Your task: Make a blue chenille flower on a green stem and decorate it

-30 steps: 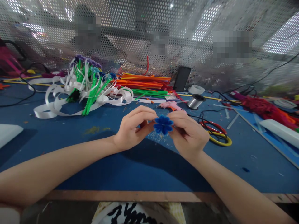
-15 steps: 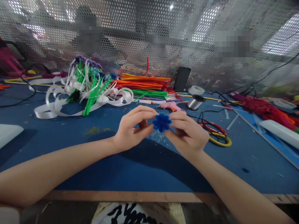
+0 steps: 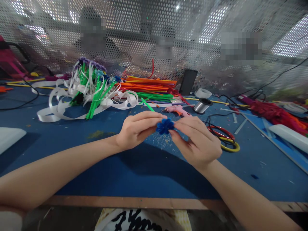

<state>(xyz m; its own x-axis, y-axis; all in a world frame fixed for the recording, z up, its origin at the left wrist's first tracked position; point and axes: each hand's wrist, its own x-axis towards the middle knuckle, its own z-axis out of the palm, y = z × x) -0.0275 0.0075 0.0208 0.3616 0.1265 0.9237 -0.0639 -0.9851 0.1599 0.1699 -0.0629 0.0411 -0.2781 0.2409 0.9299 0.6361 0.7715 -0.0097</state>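
A small blue pipe-cleaner flower [image 3: 165, 126] is held up between both hands over the middle of the table, its petals toward me. My left hand [image 3: 138, 130] is closed with its fingertips at the flower's left side. A green fuzzy stem [image 3: 147, 104] sticks up behind this hand; where its lower end goes is hidden. My right hand [image 3: 198, 141] pinches the flower's right petals between thumb and fingers. Just beyond the hands lies a pink glue gun [image 3: 178, 110].
Finished-looking pipe-cleaner flowers with white ribbon [image 3: 57, 109] lie at the back left. Orange pipe cleaners [image 3: 149, 85], a black phone-like slab [image 3: 188, 81], a wire spool [image 3: 203, 105] and scissors [image 3: 228, 144] with red and yellow handles stand or lie beyond. A perforated metal screen [image 3: 134, 38] closes the back.
The flower has turned and tilted slightly, and a green stem now shows behind my left hand. My right hand has shifted a little right, its fingers re-placed on the petals.
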